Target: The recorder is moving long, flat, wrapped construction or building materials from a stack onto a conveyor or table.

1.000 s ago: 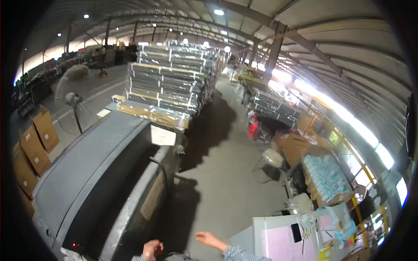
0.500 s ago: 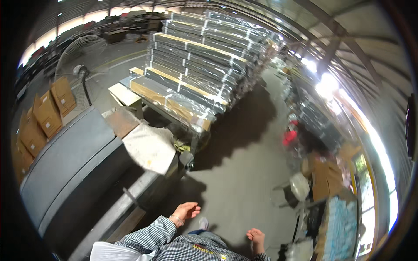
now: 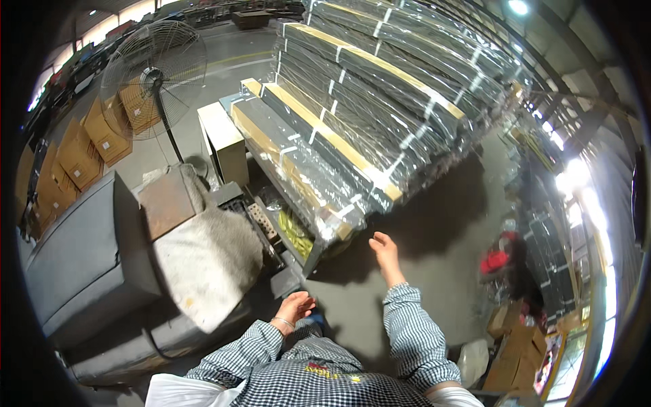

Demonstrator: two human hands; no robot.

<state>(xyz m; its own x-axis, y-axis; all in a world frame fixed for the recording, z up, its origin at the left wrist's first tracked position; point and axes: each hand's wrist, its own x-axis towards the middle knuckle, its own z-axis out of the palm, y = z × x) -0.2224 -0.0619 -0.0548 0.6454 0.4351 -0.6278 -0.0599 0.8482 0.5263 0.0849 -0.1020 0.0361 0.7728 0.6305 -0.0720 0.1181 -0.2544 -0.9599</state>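
Observation:
Walking in the aisle, I carry nothing in either hand. My left hand [image 3: 295, 309], a thin bracelet at its wrist, hangs in front of my checked apron [image 3: 319, 386] with loosely bent fingers. It is nearest to the dark low end of a trolley frame [image 3: 313, 261], without touching it. My right hand [image 3: 385, 254] reaches forward over the floor, open, its fingers slightly bent. Beyond it rises a tall stack of long flat packs [image 3: 366, 88], wrapped in clear film with pale tape and wooden-coloured edge strips.
On the left are a grey padded block [image 3: 78, 244], a pale cloth [image 3: 203, 271], a brown board [image 3: 169, 203], a white box [image 3: 220, 136] and a standing fan [image 3: 154, 78]. Cardboard boxes [image 3: 105, 139] stand behind. Another person in dark clothes with something red [image 3: 495, 261] is at the right.
I have moved forward, so the wrapped stack and the fan are nearer. My right hand has swung up and forward; the left stays low in front of me.

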